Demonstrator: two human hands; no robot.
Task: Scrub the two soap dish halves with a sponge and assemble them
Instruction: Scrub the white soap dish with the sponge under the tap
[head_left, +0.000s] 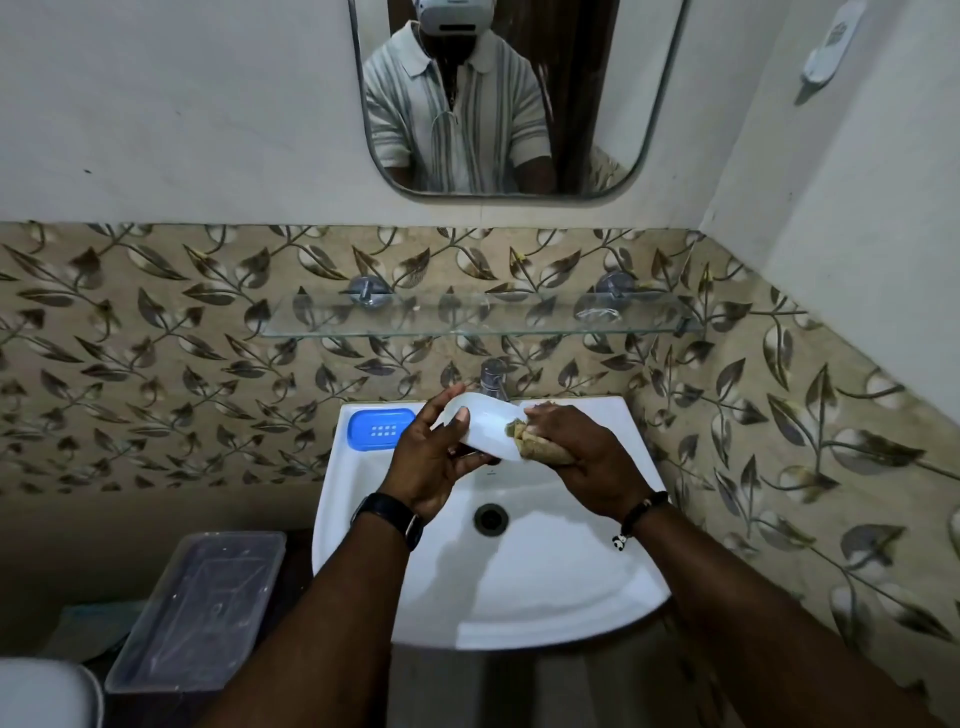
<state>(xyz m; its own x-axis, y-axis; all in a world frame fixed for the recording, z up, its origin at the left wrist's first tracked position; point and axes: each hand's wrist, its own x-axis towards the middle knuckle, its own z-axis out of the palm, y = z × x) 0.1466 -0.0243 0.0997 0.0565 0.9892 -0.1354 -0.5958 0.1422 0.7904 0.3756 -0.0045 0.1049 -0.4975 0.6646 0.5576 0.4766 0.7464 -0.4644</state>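
My left hand grips the white soap dish half and holds it tilted above the back of the white sink. My right hand is closed on a worn brown-green sponge, and the sponge presses against the right end of the white half. The blue soap dish half, with a grid of small drain holes, lies flat on the sink's back left ledge, apart from both hands.
A chrome tap stands just behind the hands. A glass shelf runs along the leaf-pattern tiles above it, under a mirror. A clear plastic box sits left of the sink. The drain is open.
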